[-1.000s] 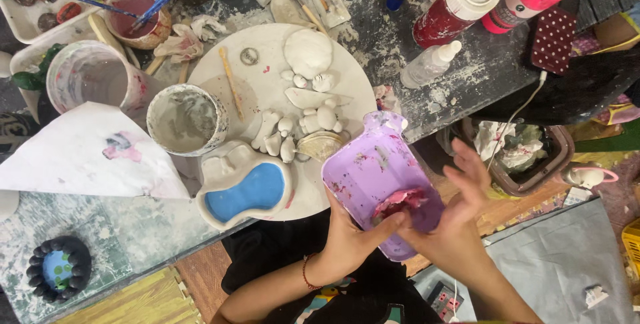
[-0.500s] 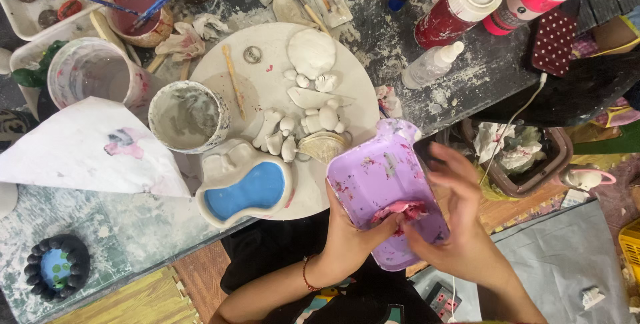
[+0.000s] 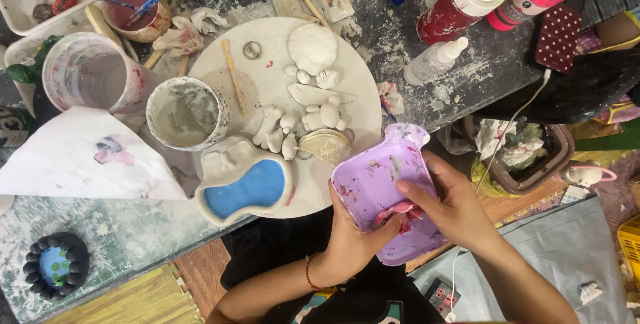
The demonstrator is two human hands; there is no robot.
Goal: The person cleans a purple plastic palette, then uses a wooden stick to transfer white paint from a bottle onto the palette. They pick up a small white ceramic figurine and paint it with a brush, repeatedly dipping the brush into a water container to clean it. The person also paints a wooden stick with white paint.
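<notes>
Left hand [image 3: 350, 241] cupped the purple mould [image 3: 390, 194] from below, thumb hooked over its near rim. Right hand [image 3: 453, 207] was closed on a pink rag [image 3: 400, 214], pressing it into the mould's cavity. Mould was held between the hands, off the table, just right of the plate [image 3: 267, 44].

Progress, by judgement: wiping partly done. Pink smears remained on the inner wall beyond the rag; the near part was hidden by the fingers.

Mould's long axis ran from the body toward the plate, necked end pointing away, cavity facing up.

Purple tray [image 3: 380, 184] between 2 hands, beside white round board [image 3: 267, 91].
</notes>
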